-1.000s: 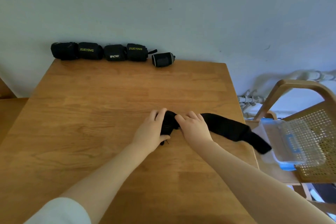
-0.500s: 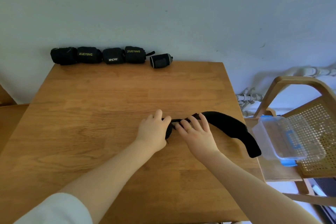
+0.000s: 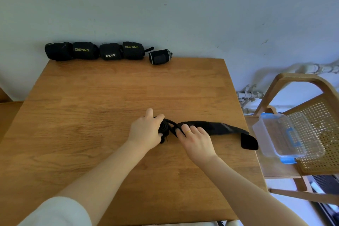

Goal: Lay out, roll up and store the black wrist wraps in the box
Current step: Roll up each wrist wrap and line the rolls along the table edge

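A long black wrist wrap (image 3: 218, 128) lies across the wooden table (image 3: 113, 97), its loose end hanging over the right edge. My left hand (image 3: 146, 130) grips the small rolled-up start of the wrap at its left end. My right hand (image 3: 196, 139) presses fingers on the strap just right of that roll. Several rolled black wraps (image 3: 110, 51) sit in a row along the table's far edge against the wall. The clear plastic box (image 3: 288, 137) with blue clips rests on a chair to the right, open and empty.
A wooden chair with a cane back (image 3: 322, 134) stands right of the table and carries the box. A pale wall (image 3: 183, 5) rises behind the table. Pipes (image 3: 247, 95) run along the wall beside the chair.
The wrap's free end has shifted right and now droops over the table edge. Both hands moved slightly along the strap, and the roll under my left hand has tightened.
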Demonstrator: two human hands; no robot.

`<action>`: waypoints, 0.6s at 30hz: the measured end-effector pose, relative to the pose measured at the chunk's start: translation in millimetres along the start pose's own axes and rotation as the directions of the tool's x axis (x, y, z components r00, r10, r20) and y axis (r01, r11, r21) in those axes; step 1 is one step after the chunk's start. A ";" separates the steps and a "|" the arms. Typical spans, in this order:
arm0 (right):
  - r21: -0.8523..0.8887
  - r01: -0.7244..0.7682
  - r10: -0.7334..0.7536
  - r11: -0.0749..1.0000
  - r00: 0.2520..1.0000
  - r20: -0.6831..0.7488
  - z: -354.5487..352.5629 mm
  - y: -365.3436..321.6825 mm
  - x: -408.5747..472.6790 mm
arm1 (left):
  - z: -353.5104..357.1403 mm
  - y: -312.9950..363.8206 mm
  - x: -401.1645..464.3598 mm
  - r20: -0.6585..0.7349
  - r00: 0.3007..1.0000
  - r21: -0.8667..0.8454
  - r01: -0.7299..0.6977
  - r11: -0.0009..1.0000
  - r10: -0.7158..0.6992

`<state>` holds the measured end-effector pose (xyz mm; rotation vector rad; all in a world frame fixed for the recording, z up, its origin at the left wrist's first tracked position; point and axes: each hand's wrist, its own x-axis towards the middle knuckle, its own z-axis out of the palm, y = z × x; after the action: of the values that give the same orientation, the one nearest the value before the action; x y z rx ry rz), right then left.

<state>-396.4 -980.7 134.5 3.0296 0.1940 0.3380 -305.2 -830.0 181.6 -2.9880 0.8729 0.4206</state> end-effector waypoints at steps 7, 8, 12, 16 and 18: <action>0.323 -0.313 0.277 0.893 0.949 0.153 1.6 -26.0 -12.6 | 1.8 3.0 -4.1 -0.018 0.999 0.053 -0.031 0.998 0.032; 0.433 -0.447 0.367 0.783 0.894 0.259 -3.1 -21.5 -11.3 | 2.0 1.9 -4.8 -0.023 0.999 0.063 -0.037 0.997 0.039; 0.576 -0.811 0.607 0.102 0.509 0.610 -3.6 5.5 -12.2 | 5.7 1.3 -8.5 -0.042 0.997 0.084 -0.063 0.994 0.066; 0.442 -0.866 0.580 0.235 0.490 0.651 -2.3 5.6 -1.6 | 5.7 2.7 -8.8 -0.046 0.996 0.101 -0.076 0.992 0.081; 0.411 -0.835 0.596 0.367 0.550 0.585 0.0 5.0 -0.8 | 6.8 1.4 -9.2 -0.056 0.995 0.096 -0.079 0.992 0.085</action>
<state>-396.6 -985.8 134.8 3.5465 -1.4622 -0.3417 -315.2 -825.8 177.5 -2.9004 0.9943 0.2835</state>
